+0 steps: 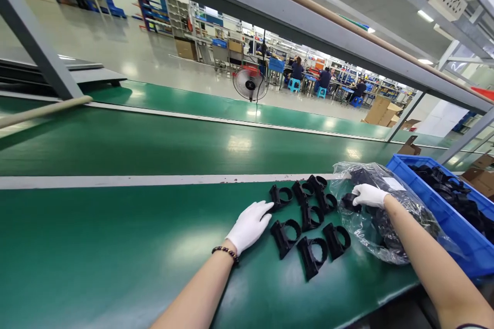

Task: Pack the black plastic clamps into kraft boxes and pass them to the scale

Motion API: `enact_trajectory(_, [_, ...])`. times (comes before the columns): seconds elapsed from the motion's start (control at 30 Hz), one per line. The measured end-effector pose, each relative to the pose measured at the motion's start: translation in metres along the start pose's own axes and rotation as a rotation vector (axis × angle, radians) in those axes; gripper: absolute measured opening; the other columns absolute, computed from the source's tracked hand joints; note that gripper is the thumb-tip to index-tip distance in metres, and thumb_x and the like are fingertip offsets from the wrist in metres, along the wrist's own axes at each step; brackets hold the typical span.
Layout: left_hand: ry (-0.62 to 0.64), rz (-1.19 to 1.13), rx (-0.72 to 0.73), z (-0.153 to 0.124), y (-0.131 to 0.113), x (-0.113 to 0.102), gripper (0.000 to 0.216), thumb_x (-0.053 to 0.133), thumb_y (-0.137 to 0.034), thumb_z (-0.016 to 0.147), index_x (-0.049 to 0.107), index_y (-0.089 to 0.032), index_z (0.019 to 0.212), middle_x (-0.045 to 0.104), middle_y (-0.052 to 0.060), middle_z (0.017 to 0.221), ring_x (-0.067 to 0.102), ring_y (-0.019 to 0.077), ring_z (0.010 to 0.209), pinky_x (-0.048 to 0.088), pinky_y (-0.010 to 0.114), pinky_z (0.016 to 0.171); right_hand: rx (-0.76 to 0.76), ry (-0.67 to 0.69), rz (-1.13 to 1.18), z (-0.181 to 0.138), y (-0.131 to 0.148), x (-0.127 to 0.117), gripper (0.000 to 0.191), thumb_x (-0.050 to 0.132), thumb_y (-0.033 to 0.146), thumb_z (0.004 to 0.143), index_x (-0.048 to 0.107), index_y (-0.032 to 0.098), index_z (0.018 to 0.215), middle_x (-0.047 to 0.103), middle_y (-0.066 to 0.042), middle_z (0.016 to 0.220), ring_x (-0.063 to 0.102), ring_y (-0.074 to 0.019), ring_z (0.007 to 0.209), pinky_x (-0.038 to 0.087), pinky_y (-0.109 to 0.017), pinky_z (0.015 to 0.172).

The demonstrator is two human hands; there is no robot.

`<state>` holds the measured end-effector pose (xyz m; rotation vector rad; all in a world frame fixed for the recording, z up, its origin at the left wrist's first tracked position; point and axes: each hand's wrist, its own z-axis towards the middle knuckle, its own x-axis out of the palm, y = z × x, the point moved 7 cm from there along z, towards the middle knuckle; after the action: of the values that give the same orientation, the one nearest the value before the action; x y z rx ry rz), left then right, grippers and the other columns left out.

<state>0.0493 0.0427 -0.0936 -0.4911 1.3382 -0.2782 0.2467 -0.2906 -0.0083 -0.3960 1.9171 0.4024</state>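
Note:
Several black plastic ring-shaped parts point(309, 216) lie in a loose group on the green table point(116, 247). My left hand point(250, 225), in a white glove, rests flat with fingers stretched out just left of them, its fingertips close to the nearest part point(281, 197). My right hand point(368, 195), also gloved, reaches into a clear plastic bag point(386, 226) of the same black parts and is closed on one black part point(349, 201) at the bag's mouth.
A blue bin point(459, 236) full of black parts stands at the right edge behind the bag. A green conveyor belt point(173, 144) runs past the white strip. Grey frame posts and a wooden rod stand at left. A fan and seated workers are far behind.

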Motion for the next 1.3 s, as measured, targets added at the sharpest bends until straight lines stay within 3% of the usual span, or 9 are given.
enact_trajectory(0.2, [0.006, 0.016, -0.001, 0.0, -0.001, -0.001, 0.044, 0.04, -0.033, 0.091, 0.058, -0.022, 0.13, 0.054, 0.007, 0.139, 0.044, 0.0271, 0.134, 0.035, 0.045, 0.113, 0.015, 0.079, 0.2, -0.004, -0.002, 0.026, 0.032, 0.051, 0.043, 0.097, 0.06, 0.014, 0.108, 0.064, -0.003, 0.092, 0.063, -0.0124, 0.071, 0.055, -0.029, 0.065])
enact_trajectory(0.37, [0.003, 0.017, 0.001, -0.001, -0.001, -0.002, 0.044, 0.04, -0.034, 0.091, 0.059, -0.023, 0.13, 0.055, 0.006, 0.138, 0.045, 0.0269, 0.133, 0.035, 0.044, 0.113, 0.129, -0.026, 0.104, 0.012, -0.012, 0.026, 0.03, 0.057, 0.038, 0.094, 0.059, 0.015, 0.113, 0.061, -0.008, 0.112, 0.061, -0.0197, 0.096, 0.053, -0.04, 0.083])
enact_trajectory(0.5, [0.004, 0.004, -0.004, 0.0, 0.0, -0.001, 0.044, 0.041, -0.033, 0.091, 0.059, -0.022, 0.129, 0.055, 0.007, 0.139, 0.044, 0.0274, 0.134, 0.034, 0.045, 0.113, 0.066, -0.118, 0.022, 0.021, -0.001, 0.016, 0.034, 0.056, 0.038, 0.094, 0.055, 0.018, 0.122, 0.054, -0.01, 0.128, 0.054, -0.0244, 0.113, 0.046, -0.048, 0.096])
enact_trajectory(0.67, [0.009, 0.009, -0.005, 0.0, 0.0, 0.0, 0.044, 0.041, -0.032, 0.091, 0.059, -0.021, 0.129, 0.054, 0.008, 0.139, 0.045, 0.0285, 0.133, 0.034, 0.046, 0.113, -0.079, 0.025, -0.001, 0.028, 0.025, 0.032, 0.031, 0.057, 0.039, 0.094, 0.059, 0.016, 0.115, 0.061, -0.007, 0.113, 0.061, -0.0204, 0.099, 0.051, -0.043, 0.089])
enact_trajectory(0.8, [0.01, 0.021, 0.001, -0.001, -0.001, -0.001, 0.044, 0.041, -0.032, 0.091, 0.058, -0.022, 0.13, 0.055, 0.007, 0.138, 0.046, 0.0266, 0.133, 0.034, 0.044, 0.113, -0.08, 0.076, -0.027, 0.03, 0.031, 0.044, 0.028, 0.059, 0.038, 0.093, 0.06, 0.016, 0.11, 0.063, -0.006, 0.105, 0.063, -0.0181, 0.091, 0.053, -0.039, 0.084])
enact_trajectory(0.9, [0.011, 0.021, 0.002, -0.001, -0.002, -0.002, 0.044, 0.04, -0.032, 0.091, 0.058, -0.021, 0.13, 0.056, 0.006, 0.138, 0.046, 0.0264, 0.133, 0.034, 0.044, 0.114, -0.029, -0.008, -0.041, 0.026, 0.024, 0.033, 0.027, 0.06, 0.037, 0.092, 0.061, 0.016, 0.108, 0.063, -0.006, 0.107, 0.062, -0.0189, 0.094, 0.052, -0.04, 0.085])
enact_trajectory(1.1, [0.008, 0.018, -0.003, 0.0, 0.001, 0.0, 0.045, 0.039, -0.033, 0.091, 0.058, -0.022, 0.13, 0.054, 0.007, 0.14, 0.044, 0.0276, 0.134, 0.034, 0.045, 0.113, 0.085, -0.379, 0.02, 0.016, 0.014, -0.01, 0.039, 0.053, 0.038, 0.095, 0.049, 0.019, 0.129, 0.048, -0.01, 0.132, 0.051, -0.0248, 0.115, 0.044, -0.046, 0.097])
enact_trajectory(1.2, [-0.003, 0.028, 0.0, 0.0, 0.003, -0.001, 0.045, 0.04, -0.034, 0.091, 0.058, -0.022, 0.13, 0.055, 0.006, 0.139, 0.045, 0.0268, 0.133, 0.035, 0.044, 0.113, 0.165, -0.448, 0.044, 0.012, 0.014, -0.004, 0.041, 0.049, 0.038, 0.097, 0.045, 0.02, 0.133, 0.045, -0.011, 0.136, 0.05, -0.0248, 0.116, 0.043, -0.046, 0.097])
enact_trajectory(1.3, [-0.006, 0.039, 0.013, -0.001, 0.003, -0.001, 0.044, 0.042, -0.034, 0.091, 0.058, -0.024, 0.13, 0.056, 0.005, 0.138, 0.046, 0.0254, 0.132, 0.035, 0.042, 0.113, 0.228, -0.374, 0.053, 0.008, 0.013, 0.019, 0.04, 0.052, 0.04, 0.096, 0.049, 0.018, 0.129, 0.054, -0.01, 0.124, 0.057, -0.0223, 0.104, 0.049, -0.044, 0.089])
